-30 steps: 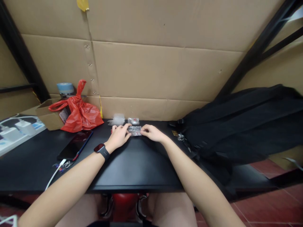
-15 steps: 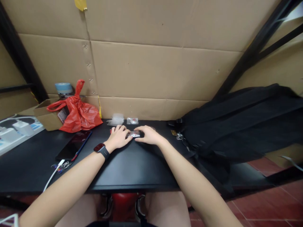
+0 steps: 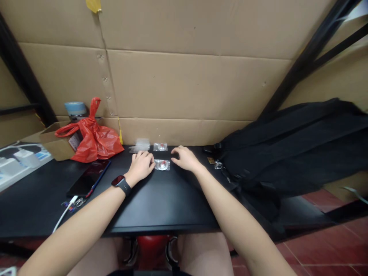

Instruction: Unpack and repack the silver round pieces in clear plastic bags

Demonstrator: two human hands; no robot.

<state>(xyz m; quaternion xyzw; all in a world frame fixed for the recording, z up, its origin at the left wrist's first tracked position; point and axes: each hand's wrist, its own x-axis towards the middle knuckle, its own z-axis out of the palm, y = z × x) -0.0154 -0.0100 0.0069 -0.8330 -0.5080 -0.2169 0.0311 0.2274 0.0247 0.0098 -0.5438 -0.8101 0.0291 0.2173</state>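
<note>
1. What has just changed: half a second ago the fingers of the right hand (image 3: pixel 185 158) reached over the clear packet (image 3: pixel 162 165); now that hand sits to the right of it, apart, and the packet lies uncovered on the tabletop (image 3: pixel 161 203). Its round insert with a red mark shows plainly.
2. What that means, as a judgement: the right hand has let go of the packet, so this bout of handling looks finished or paused, and the packet rests on the tabletop's support.
3. Right grip: thumb and fingers are parted, the gap facing left toward the packet, with nothing seen held between them.
4. Left grip: the left hand (image 3: pixel 141 166) rests knuckles up with its fingers curled. Its thumb side is at the packet's left edge; whether it touches the film, or has anything under the palm, I cannot tell.
5. Where the packet lies: flat between the two hands, closer to the left one and slightly nearer than the right fingertips.
6. Around it: a second packet (image 3: pixel 160 147) lies on the far side, well within reach, with a stack of clear bags (image 3: pixel 140 145) to its left.
</note>
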